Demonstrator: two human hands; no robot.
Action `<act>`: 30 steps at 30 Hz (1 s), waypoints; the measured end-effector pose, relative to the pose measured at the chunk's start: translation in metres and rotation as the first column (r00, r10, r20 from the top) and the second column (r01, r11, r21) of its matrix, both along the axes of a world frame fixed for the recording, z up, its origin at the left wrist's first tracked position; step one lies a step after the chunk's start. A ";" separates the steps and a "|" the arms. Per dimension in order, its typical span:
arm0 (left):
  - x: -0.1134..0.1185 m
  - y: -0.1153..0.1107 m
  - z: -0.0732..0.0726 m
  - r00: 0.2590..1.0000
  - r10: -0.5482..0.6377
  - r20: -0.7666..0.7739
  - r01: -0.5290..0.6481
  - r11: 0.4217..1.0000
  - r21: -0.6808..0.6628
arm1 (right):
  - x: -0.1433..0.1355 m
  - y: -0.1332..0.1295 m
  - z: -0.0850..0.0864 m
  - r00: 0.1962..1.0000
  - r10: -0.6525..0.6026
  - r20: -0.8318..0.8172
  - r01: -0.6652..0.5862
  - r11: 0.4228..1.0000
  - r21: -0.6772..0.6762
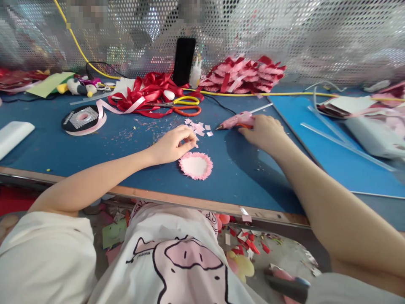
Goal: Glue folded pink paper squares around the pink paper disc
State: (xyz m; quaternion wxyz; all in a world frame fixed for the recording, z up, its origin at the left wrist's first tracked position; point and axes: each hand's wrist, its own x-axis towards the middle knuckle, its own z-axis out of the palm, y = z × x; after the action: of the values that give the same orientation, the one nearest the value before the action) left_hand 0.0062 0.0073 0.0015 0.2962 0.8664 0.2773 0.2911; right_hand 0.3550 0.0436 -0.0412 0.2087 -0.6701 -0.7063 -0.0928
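My left hand point(177, 143) is pinched just above the pink frilled round piece point(196, 166), which has a pale bare centre. A bit of pink shows at the fingertips, apparently a small ribbon piece point(196, 146). Beyond them lie several cut pink ribbon squares point(198, 128). My right hand point(267, 131) is closed round the rear of a pink glue gun point(237, 120), its nozzle pointing left towards the squares. The fingers on its grip are partly hidden. A clear glue stick point(262, 108) sticks out behind it.
A pink ribbon spool point(84, 119) lies at left, near red ribbon point(142, 93) and scissors point(186, 105). A phone point(184, 61) stands by a bottle point(195, 74). Pink-and-red pieces point(245, 76) are piled behind. A blue board point(335, 139) lies right; a yellow cable point(228, 93) crosses the back.
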 end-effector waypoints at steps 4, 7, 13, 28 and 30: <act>0.000 -0.004 0.002 1.000 -0.005 -0.002 0.005 1.000 0.015 | -0.016 -0.008 0.011 0.996 -0.063 -0.056 0.067 0.996 0.061; 0.002 -0.007 0.002 0.999 0.010 0.041 -0.007 0.998 -0.068 | -0.045 -0.024 0.029 0.993 0.103 -0.053 -0.094 0.985 0.143; 0.006 -0.007 -0.001 0.986 0.028 0.163 0.005 0.981 -0.195 | -0.095 -0.065 0.040 0.799 0.601 -0.003 -0.583 0.778 0.235; 0.008 -0.005 -0.003 0.968 0.066 0.242 0.019 0.943 -0.333 | -0.108 -0.079 0.046 0.788 0.610 -0.081 -0.530 0.740 0.414; 0.008 -0.006 -0.003 0.970 0.054 0.238 0.025 0.948 -0.318 | -0.108 -0.080 0.047 0.790 0.605 -0.103 -0.534 0.760 0.369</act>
State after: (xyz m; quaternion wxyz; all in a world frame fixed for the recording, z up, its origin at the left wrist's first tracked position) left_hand 0.0144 0.0014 -0.0012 0.4617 0.7629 0.2886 0.3487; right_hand 0.2466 -0.0368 0.0062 0.4082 -0.3847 -0.8253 -0.0648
